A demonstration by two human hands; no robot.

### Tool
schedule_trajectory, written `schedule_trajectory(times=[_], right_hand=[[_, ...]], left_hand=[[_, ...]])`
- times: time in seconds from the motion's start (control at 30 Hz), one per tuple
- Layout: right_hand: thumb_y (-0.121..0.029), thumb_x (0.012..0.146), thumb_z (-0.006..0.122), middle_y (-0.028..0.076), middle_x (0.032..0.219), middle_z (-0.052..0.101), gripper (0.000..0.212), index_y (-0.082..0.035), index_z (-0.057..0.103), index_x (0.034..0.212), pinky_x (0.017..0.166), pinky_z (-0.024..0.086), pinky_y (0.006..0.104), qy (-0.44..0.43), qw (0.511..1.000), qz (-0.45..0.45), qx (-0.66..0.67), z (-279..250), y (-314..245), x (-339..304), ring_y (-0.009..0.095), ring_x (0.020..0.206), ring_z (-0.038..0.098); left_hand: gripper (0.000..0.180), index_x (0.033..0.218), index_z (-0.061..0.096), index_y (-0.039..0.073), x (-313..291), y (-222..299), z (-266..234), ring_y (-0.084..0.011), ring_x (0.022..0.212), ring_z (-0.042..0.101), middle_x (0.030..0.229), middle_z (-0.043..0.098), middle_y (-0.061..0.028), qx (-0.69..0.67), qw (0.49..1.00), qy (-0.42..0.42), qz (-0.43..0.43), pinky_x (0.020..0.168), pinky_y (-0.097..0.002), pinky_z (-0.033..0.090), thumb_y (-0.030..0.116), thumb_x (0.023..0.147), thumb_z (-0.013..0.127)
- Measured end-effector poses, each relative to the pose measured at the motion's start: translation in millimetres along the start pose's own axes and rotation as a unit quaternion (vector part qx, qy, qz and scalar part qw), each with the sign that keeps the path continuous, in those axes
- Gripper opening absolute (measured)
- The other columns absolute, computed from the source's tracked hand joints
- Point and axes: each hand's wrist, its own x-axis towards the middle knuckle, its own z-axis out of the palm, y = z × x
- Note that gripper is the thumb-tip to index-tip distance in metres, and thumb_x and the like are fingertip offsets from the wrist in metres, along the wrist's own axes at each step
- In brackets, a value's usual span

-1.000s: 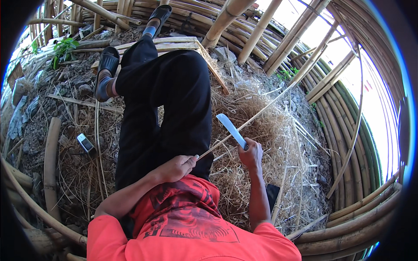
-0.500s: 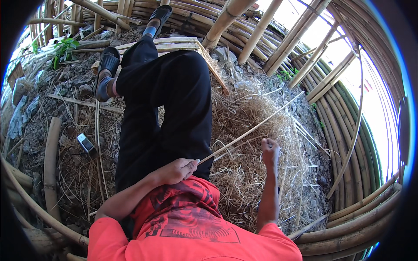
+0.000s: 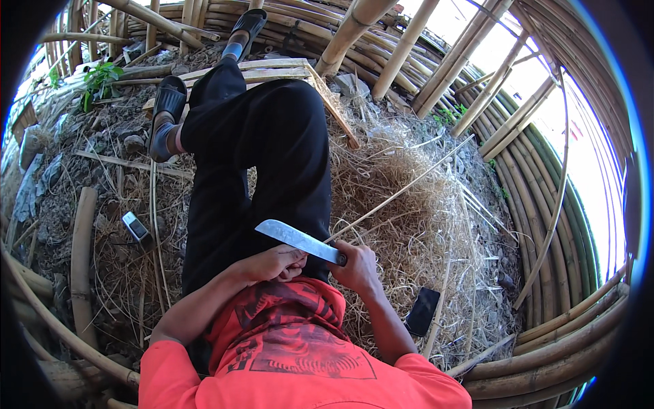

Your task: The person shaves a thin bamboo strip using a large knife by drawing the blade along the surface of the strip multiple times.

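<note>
My right hand [image 3: 355, 267] is closed around the handle of a broad-bladed knife [image 3: 300, 240]. Its blade points left across my lap, just above my left hand [image 3: 276, 264]. That hand is closed at my waist, fingers curled in. A long thin bamboo strip [image 3: 409, 194] runs from there up and to the right over the shavings, its near end gripped by the left hand and partly hidden by the blade and fingers. Whether the blade touches the strip I cannot tell.
Curly bamboo shavings [image 3: 381, 177] cover the ground to my right, with a black phone [image 3: 422, 311] beside my right forearm. A small silver device [image 3: 136, 226] lies left of my legs, near a bamboo piece [image 3: 82, 266]. Stacked bamboo poles [image 3: 545, 225] curve along the right.
My right hand has come in from the right to my lap, and the knife now shows in it. The phone has come into view beside that forearm. The left hand has stayed about where it was.
</note>
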Motion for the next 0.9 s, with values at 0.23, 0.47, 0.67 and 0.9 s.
schedule_trajectory(times=[0.23,0.47,0.67,0.9], right_hand=[[-0.025,0.07,0.072,0.017,0.066,0.066,0.018,-0.01,0.068,0.08,0.065,0.053,0.0473,0.016,0.998,0.044,-0.049,-9.2,18.9,13.1,0.039,0.066,0.067],[-0.026,0.068,0.073,0.015,0.066,0.067,0.019,-0.01,0.068,0.078,0.065,0.053,0.0462,0.026,0.996,0.03,-0.08,-19.2,19.1,21.2,0.037,0.066,0.068],[-0.026,0.075,0.073,0.015,0.071,0.07,0.019,-0.01,0.073,0.085,0.067,0.055,0.0451,0.1,0.988,0.095,-0.07,-31.3,76.2,33.6,0.035,0.067,0.069],[-0.03,0.083,0.069,0.014,0.071,0.07,0.024,-0.007,0.074,0.087,0.068,0.055,0.0434,0.122,0.976,0.165,-0.073,-54.5,71.0,26.6,0.03,0.066,0.07]], left_hand=[[0.042,0.084,0.045,0.012,5.7,-7.9,-2.6,-0.0041,0.053,0.025,0.065,0.033,0.007,0.029,0.999,-0.004,0.015,0.048,-0.0219,0.023,0.043,0.11,0.034],[0.043,0.079,0.045,0.01,8.6,-18.6,5.4,-0.0052,0.056,0.029,0.063,0.034,0.0065,0.129,0.983,0.105,0.072,0.052,-0.0259,0.03,0.038,0.11,0.036],[0.043,0.082,0.048,0.005,-0.9,-9.6,9.5,-0.0069,0.06,0.032,0.066,0.038,0.0051,0.248,0.953,0.152,0.082,0.056,-0.028,0.034,0.035,0.111,0.036],[0.044,0.082,0.05,0.005,2.3,-12.7,13.8,-0.0056,0.06,0.034,0.066,0.04,0.0055,0.275,0.938,0.18,0.108,0.056,-0.027,0.035,0.036,0.11,0.037]])
